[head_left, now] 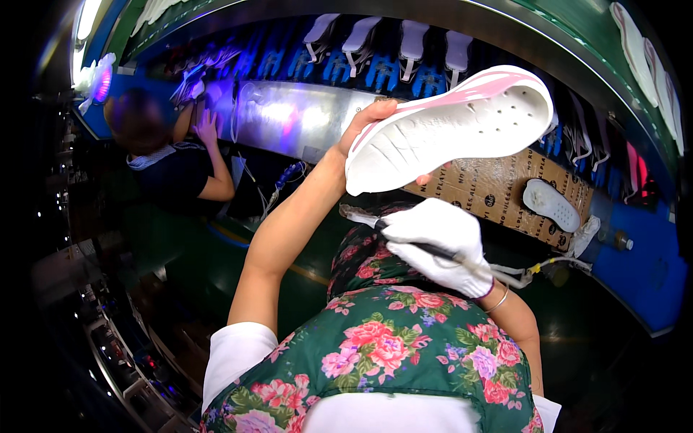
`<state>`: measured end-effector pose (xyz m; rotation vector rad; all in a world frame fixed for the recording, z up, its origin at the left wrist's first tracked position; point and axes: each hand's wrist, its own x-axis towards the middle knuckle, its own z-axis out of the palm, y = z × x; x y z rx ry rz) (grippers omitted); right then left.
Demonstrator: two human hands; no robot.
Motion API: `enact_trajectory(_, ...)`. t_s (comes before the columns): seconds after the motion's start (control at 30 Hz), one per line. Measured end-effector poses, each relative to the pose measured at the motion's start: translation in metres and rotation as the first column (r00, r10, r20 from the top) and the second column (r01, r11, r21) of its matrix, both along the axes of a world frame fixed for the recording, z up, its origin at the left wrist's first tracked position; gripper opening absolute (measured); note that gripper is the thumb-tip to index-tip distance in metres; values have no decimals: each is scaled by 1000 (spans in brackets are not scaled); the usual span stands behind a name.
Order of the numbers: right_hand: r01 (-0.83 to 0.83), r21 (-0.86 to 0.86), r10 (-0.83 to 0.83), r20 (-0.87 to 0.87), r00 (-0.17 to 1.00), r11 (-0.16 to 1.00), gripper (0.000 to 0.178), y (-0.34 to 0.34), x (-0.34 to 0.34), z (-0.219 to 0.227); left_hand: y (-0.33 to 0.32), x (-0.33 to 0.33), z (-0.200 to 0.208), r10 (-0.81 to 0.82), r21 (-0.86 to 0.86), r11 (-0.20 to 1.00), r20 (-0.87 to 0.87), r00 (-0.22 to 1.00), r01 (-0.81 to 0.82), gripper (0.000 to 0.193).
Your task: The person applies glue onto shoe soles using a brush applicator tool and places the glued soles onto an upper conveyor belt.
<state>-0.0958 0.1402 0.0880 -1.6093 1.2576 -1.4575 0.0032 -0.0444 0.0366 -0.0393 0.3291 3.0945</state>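
Observation:
A white shoe sole with a pink-edged sidewall (451,119) is raised over the bench, its hollow inner side towards me. My bare left hand (364,126) grips it by its left end, thumb over the rim. Its right end has a patch of small round holes. Below the sole, my right hand (440,242) in a white glove is closed round a black-handled brush (375,222). The brush's pale, worn-looking tip points left and is apart from the sole. A tube (509,274) runs off to the right from beside my right wrist.
A second white sole (551,206) lies on brown printed cardboard (484,184). A metal plate (296,119) spans the bench further left. Behind, shoe parts (413,40) hang on a rack with blue holders (382,72). Another person (170,162) works at the far left.

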Motion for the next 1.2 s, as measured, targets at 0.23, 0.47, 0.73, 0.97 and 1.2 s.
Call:
enact_trajectory(0.23, 108, -91, -125, -205, 971, 990, 26, -4, -9, 0, -3, 0, 1, -74, -74, 994, 59, 996, 78, 74)
enact_trajectory(0.47, 54, 96, -65, 116, 991, 994, 19, -4, -6, -1, -5, 2, -7, -35, -130, 991, 13, 999, 37, 86)
enact_trajectory(0.73, 70, 64, -80, 158, 984, 995, 18, -6, 1, -3, 1, -5, -8, 112, 73, 992, -105, 988, -105, 106)
enact_trajectory(0.97, 53, 43, -53, -2, 999, 998, 21, -8, -1, -7, 5, -3, 5, 281, -56, 958, 11, 960, -280, 105)
enact_trajectory(1.2, -93, 246, -10, 390, 921, 965, 19, -4, -10, -4, 1, 11, -16, 255, -58, 965, -31, 966, -257, 99)
